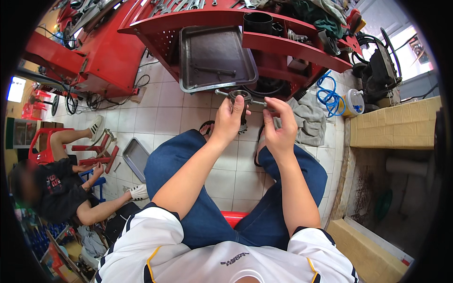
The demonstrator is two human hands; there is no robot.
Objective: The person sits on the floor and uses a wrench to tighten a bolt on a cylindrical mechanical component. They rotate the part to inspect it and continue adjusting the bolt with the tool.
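My left hand (229, 119) is closed around a dark metal tool (244, 123) with a round head, the thumb lying on top. A silver cross bar (221, 93) passes through that head and sticks out on both sides. At the bar's right end, my right hand (281, 126) has its thumb and index finger bent close to the tip; whether they press on it is hard to tell. Beyond my hands a grey metal tray (188, 61) leans out from the red tool cart (155, 42), with a dark rod-like part (215, 71) in it.
Several wrenches (188, 4) lie on the cart top. A blue hose (329, 96) and a white bucket (355, 101) stand right, near a grey cloth (306, 122). At left, a seated person (52, 184) is beside a second tray (136, 158). Yellowish blocks (396, 122) border the right.
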